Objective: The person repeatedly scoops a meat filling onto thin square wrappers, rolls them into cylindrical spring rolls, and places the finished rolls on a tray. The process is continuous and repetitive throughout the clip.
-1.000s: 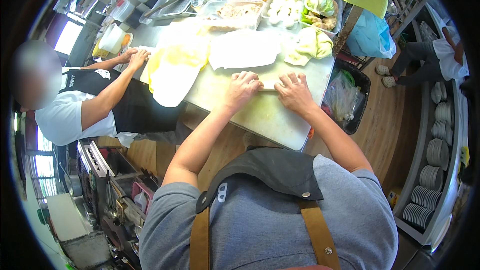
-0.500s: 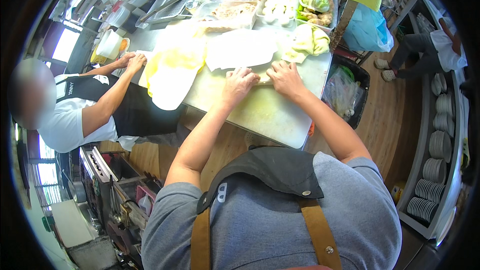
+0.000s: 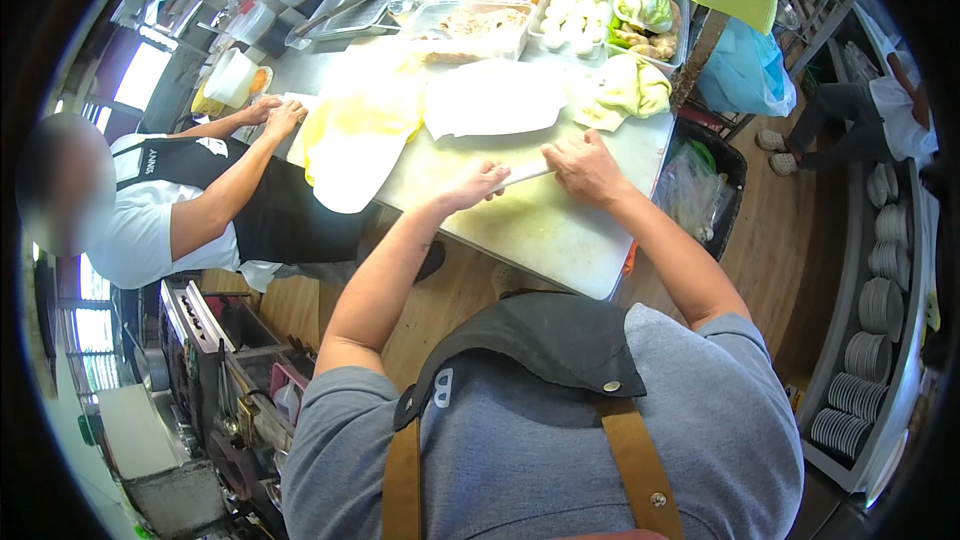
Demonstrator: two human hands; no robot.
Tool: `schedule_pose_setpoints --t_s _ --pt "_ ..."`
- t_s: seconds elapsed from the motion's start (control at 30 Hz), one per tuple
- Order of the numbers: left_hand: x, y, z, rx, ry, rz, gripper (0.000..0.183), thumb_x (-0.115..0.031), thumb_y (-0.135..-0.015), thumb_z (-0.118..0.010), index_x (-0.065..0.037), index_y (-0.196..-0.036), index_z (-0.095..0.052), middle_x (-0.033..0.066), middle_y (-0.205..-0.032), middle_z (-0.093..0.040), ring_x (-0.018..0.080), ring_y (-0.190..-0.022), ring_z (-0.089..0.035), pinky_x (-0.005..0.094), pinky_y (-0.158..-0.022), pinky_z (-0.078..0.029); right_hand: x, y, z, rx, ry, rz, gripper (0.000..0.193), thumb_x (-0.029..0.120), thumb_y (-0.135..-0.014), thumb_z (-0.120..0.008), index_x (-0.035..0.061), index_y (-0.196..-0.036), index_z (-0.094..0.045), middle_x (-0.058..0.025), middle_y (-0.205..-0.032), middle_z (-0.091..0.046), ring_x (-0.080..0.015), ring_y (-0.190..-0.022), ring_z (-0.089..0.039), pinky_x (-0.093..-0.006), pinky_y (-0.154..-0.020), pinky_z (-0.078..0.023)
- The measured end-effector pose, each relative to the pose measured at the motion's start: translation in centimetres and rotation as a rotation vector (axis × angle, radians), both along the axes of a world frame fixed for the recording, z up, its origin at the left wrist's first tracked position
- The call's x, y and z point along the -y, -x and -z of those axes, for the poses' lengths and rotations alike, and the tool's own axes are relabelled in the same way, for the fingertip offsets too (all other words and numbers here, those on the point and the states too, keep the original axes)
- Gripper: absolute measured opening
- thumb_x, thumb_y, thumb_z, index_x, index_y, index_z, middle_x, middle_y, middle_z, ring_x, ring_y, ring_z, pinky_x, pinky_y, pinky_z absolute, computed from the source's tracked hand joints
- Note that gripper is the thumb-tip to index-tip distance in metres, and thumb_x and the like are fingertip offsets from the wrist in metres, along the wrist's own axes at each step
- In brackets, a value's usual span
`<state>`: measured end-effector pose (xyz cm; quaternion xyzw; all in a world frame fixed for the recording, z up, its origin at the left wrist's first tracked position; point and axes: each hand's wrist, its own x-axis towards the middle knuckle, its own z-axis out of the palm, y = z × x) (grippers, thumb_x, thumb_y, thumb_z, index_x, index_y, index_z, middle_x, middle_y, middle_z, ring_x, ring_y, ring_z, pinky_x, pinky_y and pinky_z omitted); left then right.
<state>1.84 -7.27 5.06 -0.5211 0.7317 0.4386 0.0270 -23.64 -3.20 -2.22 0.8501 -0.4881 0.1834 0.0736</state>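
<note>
A slim, pale roll (image 3: pixel 527 174), its kind not certain, slants between my two hands a little above the white cutting board (image 3: pixel 540 240). My left hand (image 3: pixel 474 186) has its fingers closed on the roll's left end. At the other end, my right hand (image 3: pixel 588 168) curls over it, hiding the tip. Just beyond my hands lies an overexposed stack of white sheets (image 3: pixel 495 102). A crumpled yellow-green cloth (image 3: pixel 627 90) rests to its right, and more pale sheets on yellow cloth (image 3: pixel 362 125) are to its left.
Along the back stand tubs of filling (image 3: pixel 470 25), white balls (image 3: pixel 573 15) and vegetables (image 3: pixel 640 10). At left a co-worker's hands (image 3: pixel 277 115) work on the same table. A black bin (image 3: pixel 720 190) stands right of the table, and stacked plates (image 3: pixel 868 355) fill a rack farther right.
My left hand has drawn down and toward me, turning the roll from nearly level to slanted and showing more of it. The whole view has shifted slightly.
</note>
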Motion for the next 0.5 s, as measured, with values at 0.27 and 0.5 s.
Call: schedule_pose_setpoints --t_s 0.27,0.5 --pt "-0.6 -3.7 -11.2 -0.729 -0.086 0.157 0.052 -0.041 -0.094 -0.072 -0.008 -0.134 -0.066 0.0025 -0.102 -0.065 0.0137 -0.095 -0.059 0.0311 -0.087 -0.047 0.9 -0.1 -1.9 0.44 -0.513 -0.043 0.02 0.022 -0.09 -0.058 0.0122 -0.108 -0.061 -0.0098 -0.089 -0.066 -0.0329 -0.088 -0.063 -0.0465 -0.086 -0.041" --pt "-1.8 3.1 -7.0 -1.195 -0.012 -0.066 0.02 -0.026 -0.099 -0.072 -0.008 -0.093 -0.068 -0.0005 -0.078 -0.06 0.0094 -0.075 -0.059 0.0259 -0.073 -0.05 -0.2 -3.5 -4.8 0.082 -0.73 -0.186 0.037 0.037 -0.097 -0.05 0.0098 -0.118 -0.063 -0.02 -0.118 -0.061 -0.0395 -0.115 -0.056 -0.0584 -0.099 -0.04"
